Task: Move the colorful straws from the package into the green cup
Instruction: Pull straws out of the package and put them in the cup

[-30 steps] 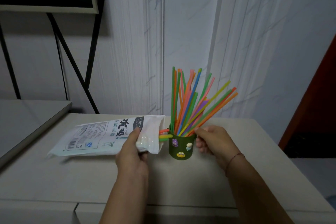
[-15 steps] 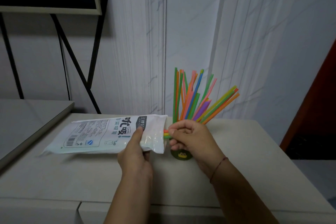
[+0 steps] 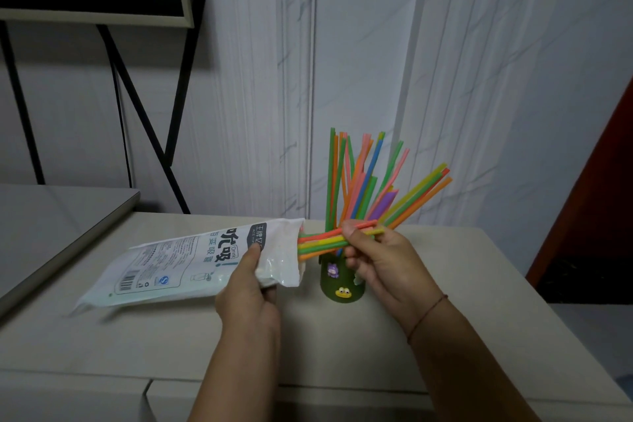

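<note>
A white straw package [image 3: 185, 267] lies on the table, its open mouth lifted toward the right. My left hand [image 3: 248, 288] pinches the package near that mouth. My right hand [image 3: 380, 257] grips a bundle of colorful straws [image 3: 322, 240] that sticks partway out of the package, lying almost level. Just behind and below this bundle stands the green cup [image 3: 337, 284], with small cartoon figures on its side. Many straws [image 3: 363, 181] stand fanned out in the cup. My right hand hides the cup's rim.
The beige table [image 3: 342, 346] has a seam near its front edge. A grey board [image 3: 51, 226] lies at the left. A black metal stand [image 3: 144, 106] with a dark panel stands by the wall. A dark red surface [image 3: 603, 199] borders the right side.
My right hand left the cup, reached the package's mouth, took hold of a bundle of straws and has drawn it out to the right. The left hand lifted the package's mouth slightly.
</note>
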Tool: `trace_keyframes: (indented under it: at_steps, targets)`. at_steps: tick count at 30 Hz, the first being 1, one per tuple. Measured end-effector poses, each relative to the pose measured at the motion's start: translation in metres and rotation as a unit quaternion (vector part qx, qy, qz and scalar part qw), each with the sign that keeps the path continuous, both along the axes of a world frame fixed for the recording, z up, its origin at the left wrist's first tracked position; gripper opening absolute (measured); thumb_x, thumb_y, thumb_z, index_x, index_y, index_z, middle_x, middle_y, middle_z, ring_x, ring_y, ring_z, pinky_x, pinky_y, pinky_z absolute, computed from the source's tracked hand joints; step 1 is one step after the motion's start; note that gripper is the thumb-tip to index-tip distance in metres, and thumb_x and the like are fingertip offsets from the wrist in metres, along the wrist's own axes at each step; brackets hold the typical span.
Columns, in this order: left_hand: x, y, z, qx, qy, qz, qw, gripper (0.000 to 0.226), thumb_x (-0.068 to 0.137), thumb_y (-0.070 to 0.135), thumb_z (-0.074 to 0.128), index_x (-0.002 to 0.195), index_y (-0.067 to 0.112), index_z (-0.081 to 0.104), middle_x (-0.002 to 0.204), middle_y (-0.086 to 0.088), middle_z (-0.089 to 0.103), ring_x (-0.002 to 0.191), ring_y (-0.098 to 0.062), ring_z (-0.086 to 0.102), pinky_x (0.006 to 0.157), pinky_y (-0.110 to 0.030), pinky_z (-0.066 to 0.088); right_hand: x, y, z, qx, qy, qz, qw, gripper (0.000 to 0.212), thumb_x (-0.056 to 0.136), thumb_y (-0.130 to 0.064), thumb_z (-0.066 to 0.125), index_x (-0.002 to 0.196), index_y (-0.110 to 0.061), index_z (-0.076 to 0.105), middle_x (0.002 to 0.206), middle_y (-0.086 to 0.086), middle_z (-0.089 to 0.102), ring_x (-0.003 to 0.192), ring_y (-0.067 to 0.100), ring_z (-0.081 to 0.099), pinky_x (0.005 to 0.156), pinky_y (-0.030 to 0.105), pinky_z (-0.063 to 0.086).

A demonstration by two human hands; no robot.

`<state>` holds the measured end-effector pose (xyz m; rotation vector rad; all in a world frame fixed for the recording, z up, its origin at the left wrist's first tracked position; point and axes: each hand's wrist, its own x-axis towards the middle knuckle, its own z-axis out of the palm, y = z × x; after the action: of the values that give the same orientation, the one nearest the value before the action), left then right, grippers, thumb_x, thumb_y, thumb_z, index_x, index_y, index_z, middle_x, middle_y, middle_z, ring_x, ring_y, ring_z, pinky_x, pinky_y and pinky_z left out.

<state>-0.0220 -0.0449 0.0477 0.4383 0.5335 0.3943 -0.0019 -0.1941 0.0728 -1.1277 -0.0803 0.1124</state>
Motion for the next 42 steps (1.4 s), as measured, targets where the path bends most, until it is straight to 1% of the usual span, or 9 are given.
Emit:
trace_keyframes:
  at_steps: [3,7,10,15,19,22,27,34,42]
  targets:
    - [0.0,-0.002,0.0,0.011,0.004,-0.013,1.0,0.046,0.082,0.006,0.071,0.126,0.011,0.06,0.122,-0.003,0.068,0.107,-0.017,0.067,0.075,-0.028,0.059,-0.002,0.006,-0.003,-0.052,-0.014,-0.005,0.999,0.004,0.083,-0.002,0.064,0.082,-0.005,0.067,0.055,0.002,0.061,0.046,0.005,0.056,0.046,0.017,0.049]
    - [-0.001,-0.009,0.002,0.022,0.003,-0.046,0.999,0.037,0.081,0.006,0.072,0.115,0.014,0.063,0.117,-0.004,0.07,0.091,-0.014,0.069,0.075,-0.03,0.059,-0.003,0.015,-0.006,-0.101,-0.034,0.006,0.994,0.009,0.083,0.0,0.063,0.085,-0.006,0.07,0.061,0.005,0.064,0.048,0.007,0.056,0.05,0.019,0.05]
    - [-0.001,-0.009,0.002,0.014,0.009,-0.041,0.999,0.042,0.082,0.004,0.07,0.123,0.01,0.062,0.119,-0.005,0.069,0.085,-0.013,0.068,0.066,-0.026,0.058,-0.002,0.014,-0.005,-0.099,-0.034,-0.01,0.994,0.007,0.083,-0.002,0.063,0.083,-0.006,0.069,0.054,0.002,0.061,0.046,0.006,0.055,0.047,0.018,0.049]
    - [0.001,0.006,0.002,-0.021,0.01,-0.003,1.0,0.05,0.084,0.0,0.066,0.132,0.009,0.056,0.126,-0.007,0.066,0.11,-0.019,0.065,0.076,-0.032,0.058,0.004,-0.002,-0.002,-0.021,0.002,-0.053,0.998,0.007,0.084,0.0,0.062,0.082,-0.003,0.069,0.051,0.0,0.058,0.043,0.004,0.051,0.045,0.015,0.046]
    - [0.001,0.01,0.003,-0.02,0.001,0.014,1.0,0.049,0.084,-0.002,0.066,0.13,0.009,0.055,0.127,-0.008,0.065,0.112,-0.021,0.065,0.093,-0.039,0.054,0.006,-0.011,0.003,0.041,0.024,-0.066,0.997,0.008,0.084,0.005,0.059,0.081,-0.001,0.064,0.05,-0.001,0.057,0.041,0.003,0.049,0.041,0.015,0.044]
    - [0.001,0.008,0.002,-0.017,0.004,0.012,1.0,0.046,0.084,-0.002,0.066,0.128,0.01,0.056,0.125,-0.007,0.066,0.109,-0.02,0.065,0.086,-0.038,0.055,0.004,-0.009,0.004,0.044,0.028,-0.057,0.997,0.009,0.085,0.003,0.058,0.081,-0.002,0.063,0.051,0.0,0.055,0.041,0.003,0.05,0.042,0.015,0.045]
    - [-0.001,0.004,0.001,-0.02,0.006,0.007,1.0,0.047,0.084,-0.001,0.066,0.128,0.01,0.056,0.124,-0.006,0.066,0.104,-0.018,0.066,0.087,-0.034,0.054,-0.003,0.008,0.002,0.054,0.034,-0.029,0.998,0.005,0.087,-0.002,0.058,0.086,-0.002,0.063,0.059,0.003,0.06,0.044,0.005,0.055,0.046,0.016,0.05]
    - [0.0,0.011,0.002,-0.038,0.007,0.019,0.999,0.046,0.084,-0.002,0.066,0.127,0.011,0.056,0.123,-0.006,0.066,0.082,-0.012,0.066,0.068,-0.031,0.058,0.001,-0.007,0.007,0.012,0.013,-0.098,0.995,0.007,0.088,0.0,0.057,0.082,-0.001,0.061,0.059,0.007,0.054,0.04,0.003,0.052,0.041,0.015,0.047]
    - [0.001,0.006,0.0,-0.036,0.019,0.013,0.999,0.046,0.084,-0.002,0.066,0.127,0.01,0.057,0.124,-0.007,0.066,0.091,-0.015,0.067,0.067,-0.029,0.059,-0.005,0.005,0.005,0.009,0.01,-0.031,0.999,0.008,0.089,-0.005,0.056,0.086,0.0,0.062,0.049,0.001,0.062,0.041,0.006,0.057,0.043,0.017,0.049]
